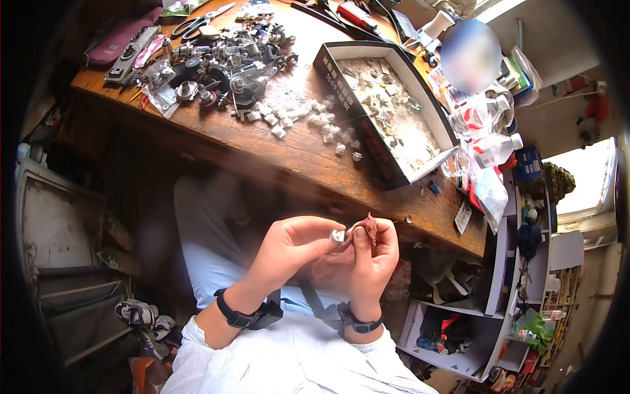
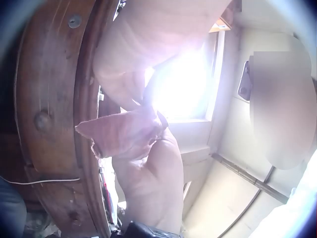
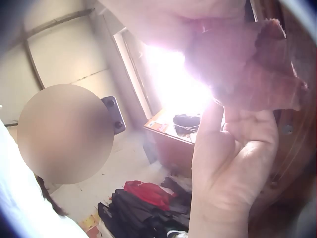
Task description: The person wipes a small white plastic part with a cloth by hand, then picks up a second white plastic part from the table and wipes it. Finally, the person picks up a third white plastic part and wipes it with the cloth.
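Note:
Above the lap, my left hand (image 1: 295,244) pinches a small white plastic piece (image 1: 337,236) between thumb and fingertips. Beside it, my right hand (image 1: 375,259) grips a reddish-brown cloth (image 1: 371,227), thumb on top and a fold sticking up past the fingers. The cloth reaches across to the white piece, and the two hands nearly meet. Seen from the left wrist, the cloth (image 2: 121,133) hangs between both hands as a pointed flap. In the right wrist view the cloth (image 3: 265,69) spreads above the left hand (image 3: 233,158), and the white piece is hidden.
On the wooden table (image 1: 262,161) ahead lie small white pieces (image 1: 279,131), a heap of bulbs and dark fittings (image 1: 243,65), and scissors (image 1: 193,26). A black-sided box (image 1: 387,164) holds small parts. Plastic bottles (image 1: 495,148) stand to the right, above a shelf unit (image 1: 420,328).

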Available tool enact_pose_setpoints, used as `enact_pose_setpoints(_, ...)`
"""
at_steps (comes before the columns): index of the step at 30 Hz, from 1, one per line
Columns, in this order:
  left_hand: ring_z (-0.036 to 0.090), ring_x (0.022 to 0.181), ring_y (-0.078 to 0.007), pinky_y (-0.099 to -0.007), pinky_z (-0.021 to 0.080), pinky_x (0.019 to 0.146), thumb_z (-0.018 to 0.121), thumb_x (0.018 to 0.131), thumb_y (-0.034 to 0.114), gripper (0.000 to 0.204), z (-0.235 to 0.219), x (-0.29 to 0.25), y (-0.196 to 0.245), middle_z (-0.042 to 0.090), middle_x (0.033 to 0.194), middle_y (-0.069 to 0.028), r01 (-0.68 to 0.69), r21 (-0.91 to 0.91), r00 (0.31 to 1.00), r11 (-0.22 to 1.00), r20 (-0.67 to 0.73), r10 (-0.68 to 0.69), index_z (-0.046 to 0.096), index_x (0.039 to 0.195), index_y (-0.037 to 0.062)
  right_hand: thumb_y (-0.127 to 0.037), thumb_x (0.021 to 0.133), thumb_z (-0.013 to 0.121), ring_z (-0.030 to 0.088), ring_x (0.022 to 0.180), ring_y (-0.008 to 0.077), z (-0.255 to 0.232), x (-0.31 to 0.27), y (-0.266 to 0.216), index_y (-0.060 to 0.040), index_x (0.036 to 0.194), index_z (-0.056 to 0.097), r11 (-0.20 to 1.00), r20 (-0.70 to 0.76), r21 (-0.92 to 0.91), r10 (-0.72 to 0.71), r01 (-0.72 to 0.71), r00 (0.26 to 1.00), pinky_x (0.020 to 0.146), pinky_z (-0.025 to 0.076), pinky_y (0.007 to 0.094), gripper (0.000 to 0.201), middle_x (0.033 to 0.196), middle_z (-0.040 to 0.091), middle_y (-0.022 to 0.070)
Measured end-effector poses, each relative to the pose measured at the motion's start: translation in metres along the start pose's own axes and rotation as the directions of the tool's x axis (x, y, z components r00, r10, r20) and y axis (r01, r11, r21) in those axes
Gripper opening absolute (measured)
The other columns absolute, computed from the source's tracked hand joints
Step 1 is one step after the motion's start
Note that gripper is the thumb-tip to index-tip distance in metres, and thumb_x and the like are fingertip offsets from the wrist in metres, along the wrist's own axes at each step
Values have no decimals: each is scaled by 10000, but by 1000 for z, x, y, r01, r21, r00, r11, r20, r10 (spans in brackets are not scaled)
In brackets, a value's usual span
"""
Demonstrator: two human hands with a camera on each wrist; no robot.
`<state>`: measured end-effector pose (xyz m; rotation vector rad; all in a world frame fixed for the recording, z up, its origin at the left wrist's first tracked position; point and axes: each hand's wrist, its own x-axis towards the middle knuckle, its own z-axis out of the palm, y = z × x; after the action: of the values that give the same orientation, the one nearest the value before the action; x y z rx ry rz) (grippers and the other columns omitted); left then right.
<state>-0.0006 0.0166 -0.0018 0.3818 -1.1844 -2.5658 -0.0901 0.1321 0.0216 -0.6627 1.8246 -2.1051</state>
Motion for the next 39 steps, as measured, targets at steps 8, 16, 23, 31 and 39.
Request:
enact_pose_setpoints(8, 661, 933, -125, -253, 536, 842, 646, 885, -36, 233, 4, 1, -2, 693, 998, -84, -56, 92, 998, 994, -31, 59, 657, 1117, -40, -65, 949, 631, 569, 666, 62, -3, 1, -7, -11, 970, 534, 999, 114, -50, 7, -1, 993, 643, 464, 196, 114, 833, 593, 29)
enact_pose_setpoints(16, 657, 867, -107, -237, 540, 767, 634, 879, -65, 181, 7, -2, -1, 688, 960, -89, -109, 90, 989, 990, -94, 118, 653, 1058, -54, -80, 947, 641, 535, 647, 33, 0, -5, 2, -8, 975, 547, 963, 86, -235, -114, 131, 990, 583, 431, 166, 122, 810, 576, 5)
enact_pose_setpoints(23, 662, 827, -114, -247, 549, 753, 649, 874, -53, 161, 6, -2, -6, 690, 924, -88, -70, 53, 997, 996, -4, 71, 656, 1035, -56, -74, 943, 626, 481, 737, 56, 8, -6, -2, -19, 1005, 525, 981, -26, -190, -38, 32, 999, 709, 418, 191, 131, 883, 543, 10)
enact_pose_setpoints(31, 659, 872, -137, -274, 533, 805, 673, 861, -14, 195, -2, 1, -6, 701, 952, -95, 63, -171, 998, 983, 27, -59, 671, 1054, -37, -97, 948, 628, 463, 760, 71, -1, -2, -9, -33, 982, 505, 997, 50, 57, 56, -59, 997, 691, 402, 197, 143, 902, 530, 30)
enact_pose_setpoints(39, 661, 875, -137, -275, 537, 809, 633, 893, 4, 191, 2, -2, 0, 701, 957, -92, -25, -74, 999, 997, -33, 23, 669, 1076, -38, -64, 961, 608, 550, 582, 35, 2, -4, -4, -15, 983, 521, 993, 135, -89, -60, 73, 989, 570, 440, 174, 102, 750, 566, 2)
